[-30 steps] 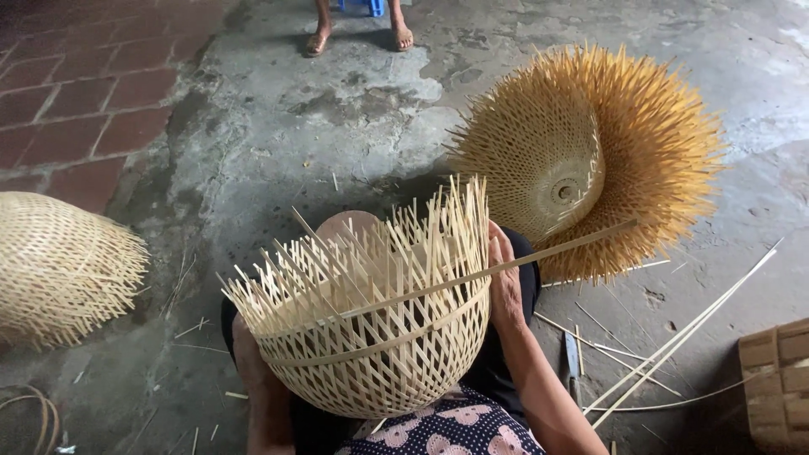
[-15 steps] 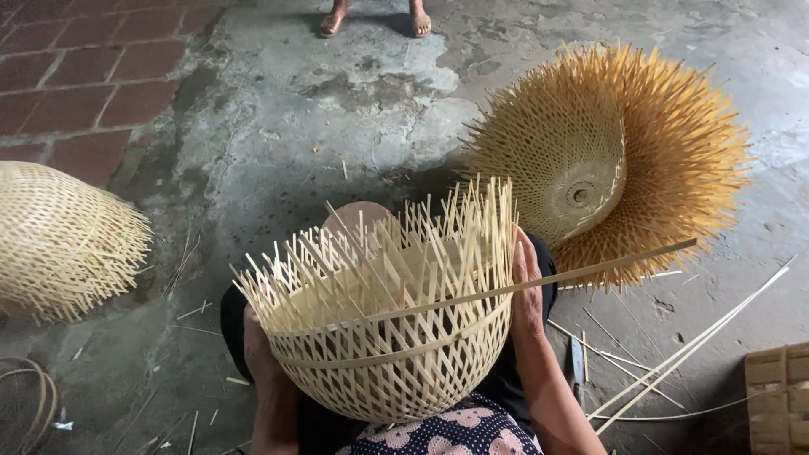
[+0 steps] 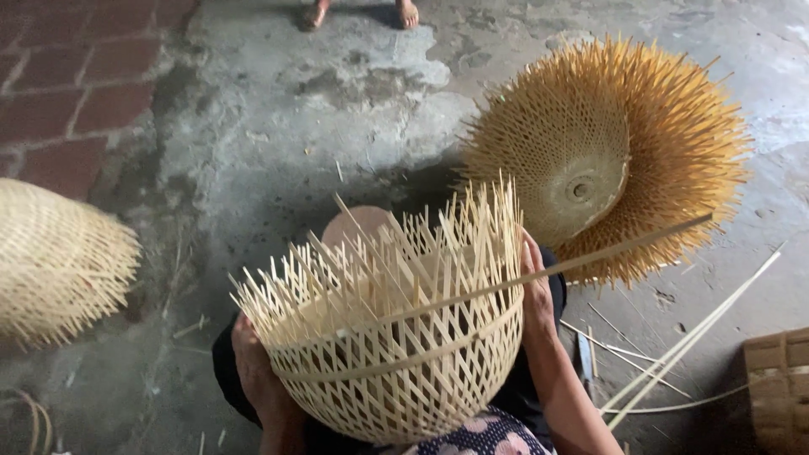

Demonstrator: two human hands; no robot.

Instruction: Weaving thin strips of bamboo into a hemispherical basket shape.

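The left hand sits at about eight o'clock in the view, palm turned inward toward the right hand, fingers pointing up and away from the body, with the wrist and forearm running down to the lower edge at about seven o'clock. The right hand sits at about four o'clock, held higher and farther from the body than the left, palm also turned inward and fingers extended upward toward twelve o'clock. Its forearm is bare and slopes down to the lower edge at about five o'clock; both hands are pressed flat rather than clenched.
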